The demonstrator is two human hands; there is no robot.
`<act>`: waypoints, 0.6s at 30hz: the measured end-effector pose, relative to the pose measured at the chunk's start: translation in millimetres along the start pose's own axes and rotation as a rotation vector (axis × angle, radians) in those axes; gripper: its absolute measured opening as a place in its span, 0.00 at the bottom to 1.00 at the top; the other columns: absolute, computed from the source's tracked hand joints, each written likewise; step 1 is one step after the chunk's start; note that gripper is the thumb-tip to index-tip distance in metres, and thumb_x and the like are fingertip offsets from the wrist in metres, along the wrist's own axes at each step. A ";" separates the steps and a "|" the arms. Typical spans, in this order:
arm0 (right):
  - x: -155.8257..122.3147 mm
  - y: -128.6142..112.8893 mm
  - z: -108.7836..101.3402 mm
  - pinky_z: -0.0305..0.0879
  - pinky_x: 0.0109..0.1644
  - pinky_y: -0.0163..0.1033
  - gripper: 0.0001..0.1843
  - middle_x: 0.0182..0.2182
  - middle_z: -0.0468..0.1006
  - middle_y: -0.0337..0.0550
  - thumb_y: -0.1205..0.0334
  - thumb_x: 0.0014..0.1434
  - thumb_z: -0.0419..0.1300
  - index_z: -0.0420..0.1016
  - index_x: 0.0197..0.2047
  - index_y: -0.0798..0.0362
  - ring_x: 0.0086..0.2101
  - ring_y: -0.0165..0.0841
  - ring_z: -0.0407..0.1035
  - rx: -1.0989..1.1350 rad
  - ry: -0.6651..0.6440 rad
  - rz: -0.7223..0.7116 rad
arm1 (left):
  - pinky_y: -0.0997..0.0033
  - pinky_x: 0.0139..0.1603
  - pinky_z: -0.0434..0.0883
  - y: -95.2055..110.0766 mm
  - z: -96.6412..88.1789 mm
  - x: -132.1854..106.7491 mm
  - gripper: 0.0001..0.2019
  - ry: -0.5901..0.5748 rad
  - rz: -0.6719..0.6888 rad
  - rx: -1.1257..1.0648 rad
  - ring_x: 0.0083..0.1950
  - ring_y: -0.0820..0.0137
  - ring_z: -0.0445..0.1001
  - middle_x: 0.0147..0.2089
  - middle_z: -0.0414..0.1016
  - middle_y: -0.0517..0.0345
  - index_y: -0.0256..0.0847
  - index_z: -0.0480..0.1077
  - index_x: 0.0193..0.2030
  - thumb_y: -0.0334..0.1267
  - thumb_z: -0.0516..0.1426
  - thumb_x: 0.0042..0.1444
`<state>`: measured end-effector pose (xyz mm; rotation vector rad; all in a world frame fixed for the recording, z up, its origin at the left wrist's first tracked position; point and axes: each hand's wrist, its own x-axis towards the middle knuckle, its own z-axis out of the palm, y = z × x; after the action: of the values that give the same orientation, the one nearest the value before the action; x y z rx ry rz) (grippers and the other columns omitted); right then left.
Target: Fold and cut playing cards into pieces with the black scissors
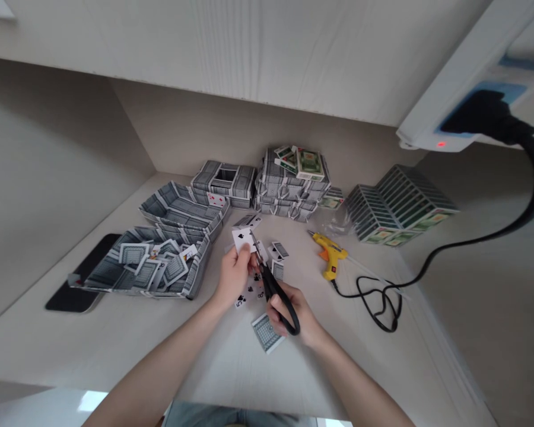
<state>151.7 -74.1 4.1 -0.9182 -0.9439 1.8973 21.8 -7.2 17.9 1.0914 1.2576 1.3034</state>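
My left hand pinches a white spade playing card between thumb and fingers, above the middle of the table. Black-handled scissors are gripped in my right hand, fingers through the loops. Their blades point up and away from me, at the right edge of the held card; whether they are cutting into it I cannot tell. Beneath and around my hands lie several loose cards, some face up, such as a five of spades. One patterned card back lies below my right hand.
Left of my hands, an open tray made of cards holds loose cards, with a black phone partly under it. Behind are another tray and card-built boxes. A yellow glue gun, its black cord and stacked card packs lie right.
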 end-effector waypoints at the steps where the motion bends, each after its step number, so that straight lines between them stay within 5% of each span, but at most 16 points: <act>1: -0.2 -0.2 0.2 0.44 0.11 0.27 0.26 0.15 0.60 0.28 0.48 0.48 0.61 0.62 0.45 0.55 0.10 0.20 0.49 0.002 -0.002 -0.002 | 0.76 0.19 0.60 -0.2 -0.1 0.0 0.14 0.001 0.000 -0.005 0.17 0.76 0.63 0.15 0.63 0.64 0.39 0.59 0.18 0.41 0.49 0.52; 18: 1.0 1.6 1.9 0.44 0.10 0.26 0.22 0.13 0.59 0.27 0.50 0.50 0.60 0.63 0.43 0.56 0.09 0.20 0.49 -0.009 0.012 -0.004 | 0.78 0.18 0.59 -1.1 1.3 0.3 0.14 0.005 -0.029 -0.031 0.17 0.76 0.63 0.15 0.62 0.65 0.39 0.59 0.19 0.41 0.49 0.53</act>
<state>149.1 -74.4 3.4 -0.9310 -0.9469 1.8838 23.1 -6.7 16.8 1.0450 1.2490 1.3006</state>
